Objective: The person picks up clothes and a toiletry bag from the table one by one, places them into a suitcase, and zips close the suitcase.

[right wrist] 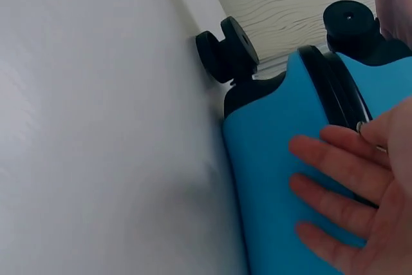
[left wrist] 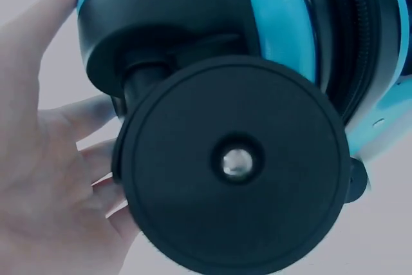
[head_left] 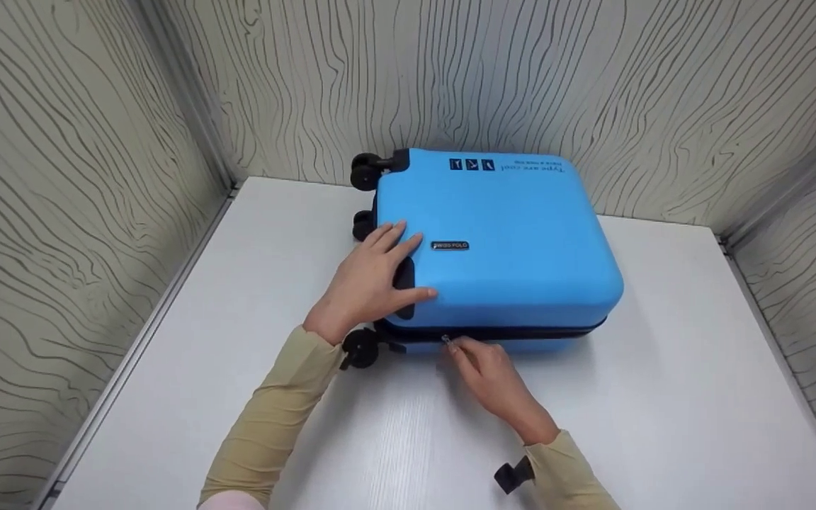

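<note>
A bright blue hard-shell suitcase [head_left: 500, 219] lies flat on the white table, its black wheels [head_left: 365, 172] toward the left. My left hand [head_left: 372, 276] rests with fingers spread on the suitcase's wheel-end front corner, over the black corner guard [head_left: 405, 304]. In the left wrist view a large black wheel [left wrist: 290, 159] covers part of that hand. On the front side, my right hand [head_left: 489, 372] pinches a metal zipper pull [head_left: 445, 340] between thumb and index finger, near the left end of the black zipper band [head_left: 521, 333]. Its other fingers [right wrist: 335, 204] extend along the blue side in the right wrist view.
The white table [head_left: 691, 368] extends around the suitcase. Wood-grain patterned panels [head_left: 394, 78] stand behind it and at both sides, with metal rails [head_left: 146, 340] along the table's side edges. A black device [head_left: 514, 474] is strapped at the right wrist.
</note>
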Tool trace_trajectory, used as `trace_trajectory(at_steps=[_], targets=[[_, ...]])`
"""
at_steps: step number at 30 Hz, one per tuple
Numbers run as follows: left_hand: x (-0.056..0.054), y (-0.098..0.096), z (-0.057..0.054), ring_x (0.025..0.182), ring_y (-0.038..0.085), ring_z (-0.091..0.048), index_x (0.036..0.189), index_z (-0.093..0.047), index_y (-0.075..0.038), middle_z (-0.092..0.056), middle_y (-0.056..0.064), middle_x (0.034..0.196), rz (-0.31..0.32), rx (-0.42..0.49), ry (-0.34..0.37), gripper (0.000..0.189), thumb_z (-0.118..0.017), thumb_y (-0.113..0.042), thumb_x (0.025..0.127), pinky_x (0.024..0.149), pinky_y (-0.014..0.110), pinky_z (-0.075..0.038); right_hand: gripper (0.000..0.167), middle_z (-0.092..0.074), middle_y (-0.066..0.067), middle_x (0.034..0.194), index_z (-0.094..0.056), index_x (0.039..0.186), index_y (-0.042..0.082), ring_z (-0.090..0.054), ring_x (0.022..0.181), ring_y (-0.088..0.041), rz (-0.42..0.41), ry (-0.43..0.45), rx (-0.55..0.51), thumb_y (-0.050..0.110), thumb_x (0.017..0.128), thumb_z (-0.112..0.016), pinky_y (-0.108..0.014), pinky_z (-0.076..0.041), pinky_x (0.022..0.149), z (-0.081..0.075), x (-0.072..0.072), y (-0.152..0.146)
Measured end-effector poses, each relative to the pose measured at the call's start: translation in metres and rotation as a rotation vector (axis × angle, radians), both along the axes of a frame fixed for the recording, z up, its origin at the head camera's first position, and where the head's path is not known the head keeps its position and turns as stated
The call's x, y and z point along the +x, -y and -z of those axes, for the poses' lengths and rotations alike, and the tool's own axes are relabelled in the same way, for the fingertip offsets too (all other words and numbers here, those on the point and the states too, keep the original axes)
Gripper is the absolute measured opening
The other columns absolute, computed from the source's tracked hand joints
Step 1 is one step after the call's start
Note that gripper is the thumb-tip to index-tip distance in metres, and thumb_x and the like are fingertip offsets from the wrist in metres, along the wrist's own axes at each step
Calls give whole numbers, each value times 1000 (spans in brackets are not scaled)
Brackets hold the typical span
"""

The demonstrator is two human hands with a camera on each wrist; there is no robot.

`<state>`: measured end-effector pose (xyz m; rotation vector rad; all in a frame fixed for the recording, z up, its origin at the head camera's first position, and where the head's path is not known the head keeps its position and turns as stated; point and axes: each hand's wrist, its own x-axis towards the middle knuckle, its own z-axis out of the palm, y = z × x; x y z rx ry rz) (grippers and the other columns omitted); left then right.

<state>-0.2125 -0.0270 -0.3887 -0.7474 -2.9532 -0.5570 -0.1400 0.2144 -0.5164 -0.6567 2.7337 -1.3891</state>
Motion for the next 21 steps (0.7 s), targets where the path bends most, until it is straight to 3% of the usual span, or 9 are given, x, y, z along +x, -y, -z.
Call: trace_trajectory(at_steps=[5,13,18,21], targets=[[8,-5,1,151,30,-23,159,-37,-18,-27,12,165,-10,-52,-42,91,-60,-71,90,118,43,-26,25,-74,-3,101,-74,111,8,-58,74,-10,61,-10,-10,19,109,-52,-31,-49,68,1,1,-4],[30,-28,2,147,33,-32,157,-41,-11,-35,20,159,-52,-174,-177,80,-50,-66,98,119,40,-24,23,-74,3,102,-77,104,13,-69,86,-22,118,-90,-64,11,107,-54,-36,-54,76,3,0,-24],[48,-41,7,144,33,-35,156,-43,-14,-39,20,157,-36,-204,-245,75,-38,-66,102,121,41,-18,22,-73,8,98,-76,100,14,-67,98,-17,190,-114,-73,8,106,-55,-38,-54,82,8,5,-43],[57,-48,9,141,34,-39,155,-45,-16,-44,18,154,-16,-205,-282,74,-33,-67,103,121,43,-18,22,-70,9,98,-75,100,14,-62,101,-16,235,-153,-83,7,106,-55,-33,-51,84,12,6,-55]])
